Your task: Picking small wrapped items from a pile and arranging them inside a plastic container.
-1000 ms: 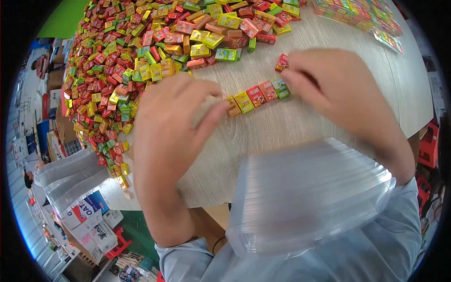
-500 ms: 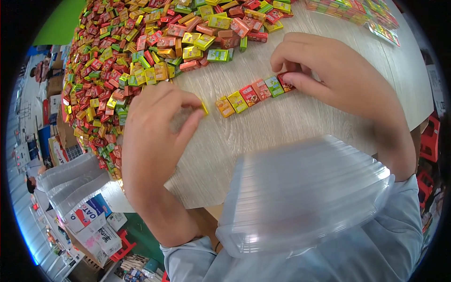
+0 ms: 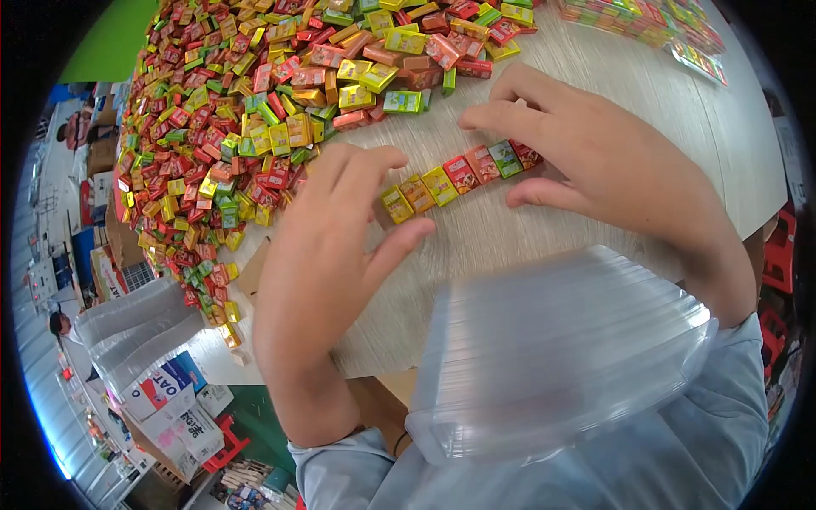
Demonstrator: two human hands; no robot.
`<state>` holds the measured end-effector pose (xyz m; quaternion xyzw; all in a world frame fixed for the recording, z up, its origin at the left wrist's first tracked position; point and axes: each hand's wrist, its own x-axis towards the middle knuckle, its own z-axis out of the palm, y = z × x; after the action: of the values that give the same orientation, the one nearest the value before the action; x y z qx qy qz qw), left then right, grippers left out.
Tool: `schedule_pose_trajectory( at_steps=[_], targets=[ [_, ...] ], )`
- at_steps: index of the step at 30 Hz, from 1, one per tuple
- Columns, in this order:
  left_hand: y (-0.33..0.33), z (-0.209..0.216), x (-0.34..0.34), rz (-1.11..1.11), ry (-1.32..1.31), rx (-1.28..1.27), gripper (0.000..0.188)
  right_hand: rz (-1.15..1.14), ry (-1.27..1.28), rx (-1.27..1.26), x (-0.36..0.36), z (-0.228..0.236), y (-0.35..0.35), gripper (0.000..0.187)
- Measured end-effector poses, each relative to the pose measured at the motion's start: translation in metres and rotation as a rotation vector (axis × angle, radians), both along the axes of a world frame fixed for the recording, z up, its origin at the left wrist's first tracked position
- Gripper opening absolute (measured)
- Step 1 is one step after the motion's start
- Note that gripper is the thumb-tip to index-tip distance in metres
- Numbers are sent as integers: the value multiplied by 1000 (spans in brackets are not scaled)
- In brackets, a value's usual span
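Observation:
A row of several small candy-sized cartons runs across the pale wooden table [image 3: 476, 229]. At its left end lies a yellow carton [image 3: 397, 206], followed by an orange carton [image 3: 417, 195], with a red carton [image 3: 525, 155] at the right end. My left hand [image 3: 327, 238] is open around the left end, thumb below the row and fingers above it. Spread over the right end, my right hand [image 3: 595, 153] is open too, its thumb apart from the fingers; it partly hides the red carton. Neither hand visibly grips a carton.
A large heap of loose cartons [image 3: 255, 110] covers the table's far left. Clear-wrapped packs [image 3: 646, 21] lie at the far right. Close to my body stands a stack of clear plastic trays [image 3: 561, 348]. More trays [image 3: 140, 327] are beyond the table's left edge.
My left hand has moved right and set the yellow carton against the row's left end, its fingers parting. My right hand has opened wider, with its fingers shifted left above the row.

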<state>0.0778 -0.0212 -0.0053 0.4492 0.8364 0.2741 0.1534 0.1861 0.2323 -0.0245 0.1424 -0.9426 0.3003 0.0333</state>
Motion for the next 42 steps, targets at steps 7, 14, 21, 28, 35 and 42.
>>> schedule_pose_trajectory(
  at_steps=[7,14,21,28,35,42],
  targets=[
    [20,-8,13,-32,274,-55,39,92,155,109,-9,-7,-4,26],
    [17,-12,11,7,341,87,31,69,211,116,-10,-9,-4,25],
    [17,71,23,112,481,251,36,23,476,109,-1,70,-1,25],
    [6,107,83,11,590,306,39,-30,414,155,77,124,-17,32],
    [-5,81,110,10,581,321,43,-117,276,48,112,106,-27,37],
    [-15,55,126,77,747,285,43,-162,341,5,126,96,-32,44]
  ],
)
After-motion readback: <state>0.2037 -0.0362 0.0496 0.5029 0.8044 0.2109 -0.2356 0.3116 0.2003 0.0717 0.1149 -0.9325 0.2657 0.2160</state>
